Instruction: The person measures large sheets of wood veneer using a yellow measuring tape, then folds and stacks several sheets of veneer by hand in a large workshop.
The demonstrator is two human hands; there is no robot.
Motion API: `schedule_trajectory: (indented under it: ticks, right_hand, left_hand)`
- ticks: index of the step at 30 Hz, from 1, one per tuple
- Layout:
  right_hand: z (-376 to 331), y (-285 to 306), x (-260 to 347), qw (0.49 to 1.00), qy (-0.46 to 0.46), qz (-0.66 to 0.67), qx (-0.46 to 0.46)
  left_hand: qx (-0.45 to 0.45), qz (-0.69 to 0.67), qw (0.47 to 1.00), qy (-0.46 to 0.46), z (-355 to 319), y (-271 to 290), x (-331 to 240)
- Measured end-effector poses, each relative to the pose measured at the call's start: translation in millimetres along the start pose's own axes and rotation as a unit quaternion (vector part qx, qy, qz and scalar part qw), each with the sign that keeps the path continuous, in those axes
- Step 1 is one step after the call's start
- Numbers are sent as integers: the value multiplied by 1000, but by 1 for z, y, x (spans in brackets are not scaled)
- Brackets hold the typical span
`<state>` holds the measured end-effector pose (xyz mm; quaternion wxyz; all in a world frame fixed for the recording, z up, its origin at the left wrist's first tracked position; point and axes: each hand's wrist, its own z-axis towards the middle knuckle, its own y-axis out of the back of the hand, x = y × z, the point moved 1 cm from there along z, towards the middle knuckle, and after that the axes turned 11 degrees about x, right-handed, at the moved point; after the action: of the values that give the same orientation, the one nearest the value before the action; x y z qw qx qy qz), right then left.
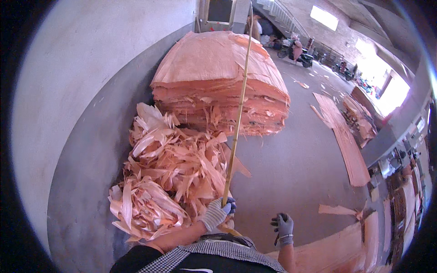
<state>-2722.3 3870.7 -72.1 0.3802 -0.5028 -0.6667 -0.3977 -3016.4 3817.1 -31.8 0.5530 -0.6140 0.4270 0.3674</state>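
Note:
My left hand (pixel 218 214), in a striped white and grey glove with dark fingertips, is wrapped round a long thin bamboo pole (pixel 239 111). The pole rises from my fist, leaning slightly right, past the stack behind it. My right hand (pixel 284 224), in a grey glove, hangs low over the floor. Its fingers are half curled, apart from the thumb, and I see nothing between them. Left of the pole lies a loose heap of torn orange-pink wood veneer strips (pixel 175 166). Beyond it stands a tall stack of veneer sheets (pixel 205 57) with ragged edges.
A pale wall (pixel 104 50) runs along the left. Long veneer sheets (pixel 341 139) lie on the grey floor (pixel 291 150) to the right, and more sheets (pixel 330 248) lie near my right arm. Farther back are a person beside a motorbike (pixel 297 49) and a staircase (pixel 282 16).

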Motion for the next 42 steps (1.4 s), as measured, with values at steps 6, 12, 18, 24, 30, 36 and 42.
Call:
schedule_trajectory:
  ticks: [6,12,18,24,30,36,42]
  right_hand:
    - [182,-56,128,983,33,-52,171]
    - [290,-124,199,954,64,-109,270]
    - [382,-152,224,959,-19,-120,256]
    - [473,-192,270,964,-31,-64,257]
    - [613,-255,324,969,48,-125,210]
    - [798,-333,381,970,121,-72,196]
    - [946,-409,433,985,9,36,170]
  left_hand:
    - [-67,-68,995,3,112,31,-22]
    - [-101,80,991,44,214,131,-33]
    - [-117,20,991,56,317,207,-71]
    - [-108,40,991,67,416,289,-95]
    - [-171,225,952,120,508,338,-159]
    - [-228,241,922,199,611,407,-190]
    - [-279,572,753,169,666,463,-194]
